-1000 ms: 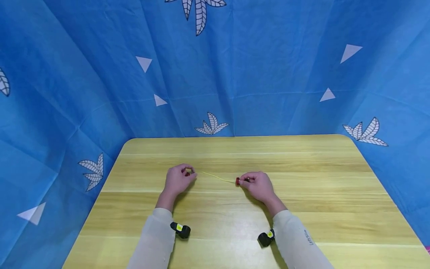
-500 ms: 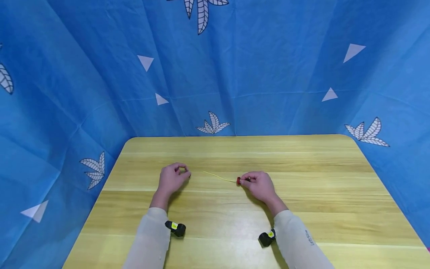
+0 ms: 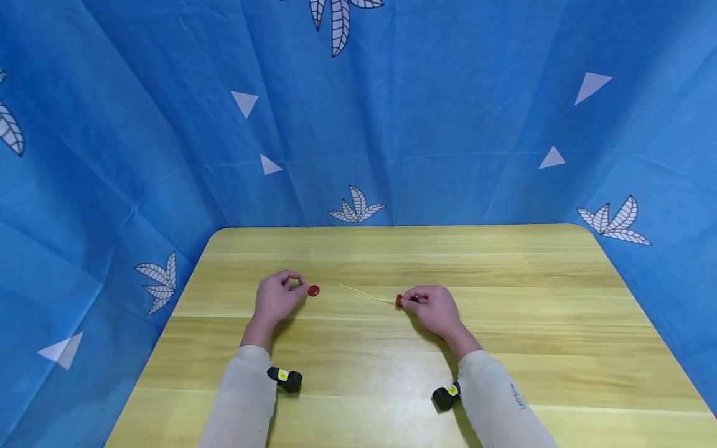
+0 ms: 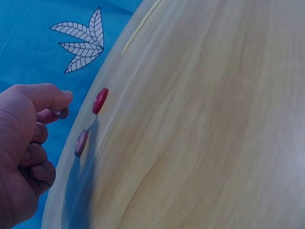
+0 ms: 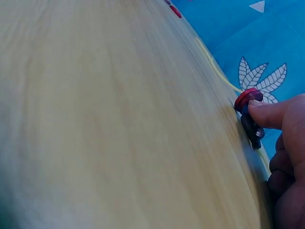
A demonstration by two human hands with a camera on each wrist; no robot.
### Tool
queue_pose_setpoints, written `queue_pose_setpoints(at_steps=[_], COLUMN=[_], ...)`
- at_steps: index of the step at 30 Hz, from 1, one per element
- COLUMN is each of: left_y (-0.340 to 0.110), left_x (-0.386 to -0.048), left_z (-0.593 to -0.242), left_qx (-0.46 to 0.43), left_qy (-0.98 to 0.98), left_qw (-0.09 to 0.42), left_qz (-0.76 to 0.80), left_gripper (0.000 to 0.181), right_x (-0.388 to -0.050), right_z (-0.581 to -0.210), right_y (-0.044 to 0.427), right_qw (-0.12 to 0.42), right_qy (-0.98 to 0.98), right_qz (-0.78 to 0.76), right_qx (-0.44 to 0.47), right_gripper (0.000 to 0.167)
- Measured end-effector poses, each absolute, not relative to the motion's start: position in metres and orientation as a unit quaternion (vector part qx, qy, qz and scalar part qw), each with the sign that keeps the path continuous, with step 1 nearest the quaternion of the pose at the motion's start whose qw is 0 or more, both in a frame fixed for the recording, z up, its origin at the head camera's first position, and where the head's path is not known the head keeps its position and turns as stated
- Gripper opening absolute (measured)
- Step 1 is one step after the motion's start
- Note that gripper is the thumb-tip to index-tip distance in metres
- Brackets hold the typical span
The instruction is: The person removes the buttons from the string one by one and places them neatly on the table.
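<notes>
In the left wrist view my left hand [image 4: 26, 148] pinches a small dark round piece [image 4: 62, 113], probably a button, between thumb and index finger; the other fingers curl in. A red button [image 3: 313, 290] lies on the table just right of that hand. Beside it lies a purplish button [image 4: 81, 143], concealed in the head view. My right hand [image 3: 435, 309] grips a strung stack: a red button [image 5: 248, 98] at the front, darker pieces [image 5: 250, 124] behind. From the stack a yellow string [image 3: 364, 294] runs left, its free end short of the loose red button.
The wooden table [image 3: 358, 361] has a rounded far edge. Behind and to both sides hangs a blue patterned cloth [image 3: 448, 124]. Each wrist carries a black camera [image 3: 288, 379] inside the sleeve.
My left hand has moved left across the table, bringing the loose red button fully into view. My right hand and the string stay nearly in place.
</notes>
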State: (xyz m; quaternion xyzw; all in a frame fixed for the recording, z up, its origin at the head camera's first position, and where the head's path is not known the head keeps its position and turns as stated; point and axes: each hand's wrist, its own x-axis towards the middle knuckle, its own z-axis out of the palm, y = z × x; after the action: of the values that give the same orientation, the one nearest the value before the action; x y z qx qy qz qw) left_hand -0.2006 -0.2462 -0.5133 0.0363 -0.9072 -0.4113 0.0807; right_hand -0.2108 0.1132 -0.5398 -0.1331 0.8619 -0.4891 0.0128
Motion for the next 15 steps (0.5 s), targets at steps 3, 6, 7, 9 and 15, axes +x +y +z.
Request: queue_pose_setpoints(at_steps=[3,6,7,9,15], left_y=[-0.252,-0.256,-0.257,-0.259,-0.266], left_x=[-0.200,-0.198,-0.198,-0.198,-0.195], left_z=[-0.515,-0.515,-0.515,-0.515,-0.514], left_qx=[0.043,0.048,0.049,0.051,0.059], left_qy=[-0.909,-0.909,-0.909,-0.907,-0.907], left_qw=[0.085,0.084,0.084,0.086,0.086], left_qz=[-0.406,-0.406,-0.406,-0.408,-0.407], left_gripper=[0.018,0.019,0.019,0.019,0.021], right_x=[-0.211,-0.210,-0.211,-0.211,-0.211], right_z=[-0.540,-0.541,-0.541,-0.542,-0.542], right_y=[0.113,0.113,0.113,0.114,0.113], right_qw=[0.014,0.014,0.013,0.010,0.013], right_qy=[0.862,0.862,0.862,0.862,0.860], right_qz=[-0.488,-0.488,-0.488,-0.488,-0.492], right_qx=[-0.137,-0.139,-0.139,-0.138,-0.139], right_gripper=[0.006,0.004,0.004,0.005,0.007])
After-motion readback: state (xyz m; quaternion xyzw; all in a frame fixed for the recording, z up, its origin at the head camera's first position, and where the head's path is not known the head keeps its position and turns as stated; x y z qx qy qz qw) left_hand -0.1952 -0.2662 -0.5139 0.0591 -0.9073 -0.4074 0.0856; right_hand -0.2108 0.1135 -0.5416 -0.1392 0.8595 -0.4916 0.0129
